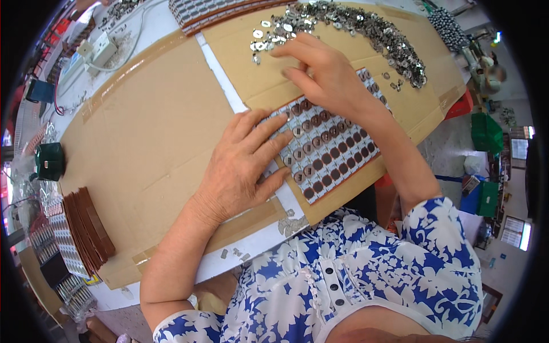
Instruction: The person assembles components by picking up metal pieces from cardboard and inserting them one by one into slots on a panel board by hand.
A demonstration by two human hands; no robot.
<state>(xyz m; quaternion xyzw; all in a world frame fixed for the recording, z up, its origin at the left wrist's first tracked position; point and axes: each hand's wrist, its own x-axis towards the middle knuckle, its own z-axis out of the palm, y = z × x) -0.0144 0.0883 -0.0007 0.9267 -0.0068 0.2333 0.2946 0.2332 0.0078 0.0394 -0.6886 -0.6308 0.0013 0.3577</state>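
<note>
A flat board (334, 150) with rows of dark brown round discs in a pale grid lies on cardboard before me. Discs in the upper rows and at the left ends bear small metal pieces; many lower ones look plain. My left hand (243, 154) rests flat across the board's left edge, fingers stretched. Above its far edge reaches my right hand (323, 71), with index finger and thumb apart and the other fingers curled. No object shows between them. Its fingertips are closest to loose shiny metal pieces (259, 44), at the near left end of a long heap (372, 31).
Stacked boards (217, 11) stand at the far edge. Brown boards (88, 228) lean in a row at the left, below a dark green container (50, 161). A white power strip (103, 50) with a cable lies far left. Green bins (486, 132) stand beyond the right side.
</note>
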